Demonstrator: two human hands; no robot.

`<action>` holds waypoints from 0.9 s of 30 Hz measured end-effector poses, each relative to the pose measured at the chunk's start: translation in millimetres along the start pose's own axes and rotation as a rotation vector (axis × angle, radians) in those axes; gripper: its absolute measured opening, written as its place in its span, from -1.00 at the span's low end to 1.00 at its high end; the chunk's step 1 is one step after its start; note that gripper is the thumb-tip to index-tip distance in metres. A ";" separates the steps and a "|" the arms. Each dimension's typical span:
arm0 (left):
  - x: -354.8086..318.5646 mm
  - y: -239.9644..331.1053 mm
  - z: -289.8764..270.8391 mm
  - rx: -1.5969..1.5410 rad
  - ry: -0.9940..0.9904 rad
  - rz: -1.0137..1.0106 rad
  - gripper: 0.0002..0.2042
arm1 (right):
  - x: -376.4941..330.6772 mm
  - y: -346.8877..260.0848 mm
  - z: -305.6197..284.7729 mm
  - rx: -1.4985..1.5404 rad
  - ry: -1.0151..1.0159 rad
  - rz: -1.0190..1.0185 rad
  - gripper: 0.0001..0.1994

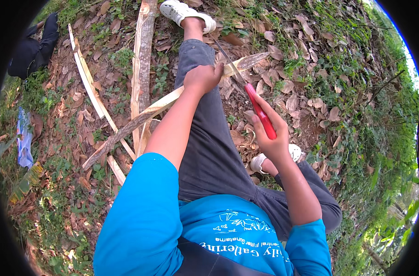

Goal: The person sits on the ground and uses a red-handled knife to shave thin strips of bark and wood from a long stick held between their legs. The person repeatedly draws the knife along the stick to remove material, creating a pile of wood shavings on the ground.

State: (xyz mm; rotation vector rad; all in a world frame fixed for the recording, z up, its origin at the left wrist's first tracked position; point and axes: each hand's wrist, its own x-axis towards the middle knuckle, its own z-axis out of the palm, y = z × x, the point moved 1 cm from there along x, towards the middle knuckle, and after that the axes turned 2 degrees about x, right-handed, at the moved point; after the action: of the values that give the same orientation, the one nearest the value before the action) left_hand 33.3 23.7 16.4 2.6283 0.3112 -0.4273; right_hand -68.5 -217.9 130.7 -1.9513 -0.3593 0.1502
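Our left hand (202,77) is curled shut over the long wooden strip (140,118), pressing it down on the left knee, while our right hand (271,135) is wrapped fully round the red handle of the knife (250,94). The strip is the biggest thing in play: its long axis slants from the lower left, out on the leaf-strewn ground (306,101), up to the right across the grey trouser leg (209,138), ending in a pale, split tip just past the left hand. The knife's thin blade points up and to the left from the right hand and meets the strip close beside the left fingers, crossing it at a steep angle. So the left hand is on the strip itself; the right hand sits lower and to the right, joined to it only through the blade.

More split pale strips (87,78) and a bark-covered length (142,50) lie on the ground to the left, near but apart from the held one. A crumpled blue-white wrapper (23,138) lies by the left rim among the weeds. White sandals (184,13) show on both feet.
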 end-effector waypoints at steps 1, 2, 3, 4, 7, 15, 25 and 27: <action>1.4 -2.5 3.4 0.012 0.001 0.008 -0.28 | 20.1 -5.9 8.1 0.106 -0.051 0.167 -0.53; 2.3 -2.9 4.4 0.024 0.001 0.019 -0.27 | 38.3 -0.5 14.7 0.073 -0.043 0.094 -0.53; 3.0 -4.8 4.0 0.018 0.014 0.003 -0.27 | 49.0 6.0 20.8 0.041 -0.043 0.023 -0.52; 4.2 -6.3 3.3 0.012 0.028 -0.011 -0.27 | 48.4 8.3 23.6 0.058 -0.029 0.017 -0.52; 3.9 -6.1 5.9 0.005 0.089 -0.044 -0.29 | 45.7 16.0 25.1 0.113 0.022 0.009 -0.52; -18.4 1.8 19.9 0.145 0.323 0.008 -0.38 | -21.0 0.3 -20.8 0.305 0.123 0.126 -0.55; -16.3 2.1 22.6 0.167 0.393 0.043 -0.39 | 12.5 6.5 13.8 0.225 0.096 0.021 -0.58; -15.7 2.4 23.8 0.173 0.422 0.052 -0.40 | 16.2 9.4 18.8 0.242 0.085 0.022 -0.59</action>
State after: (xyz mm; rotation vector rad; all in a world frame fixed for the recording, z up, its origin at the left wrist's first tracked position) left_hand 13.6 8.2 2.6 2.8748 0.3502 0.1308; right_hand -56.6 -199.6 115.6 -1.7166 -0.2516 0.1192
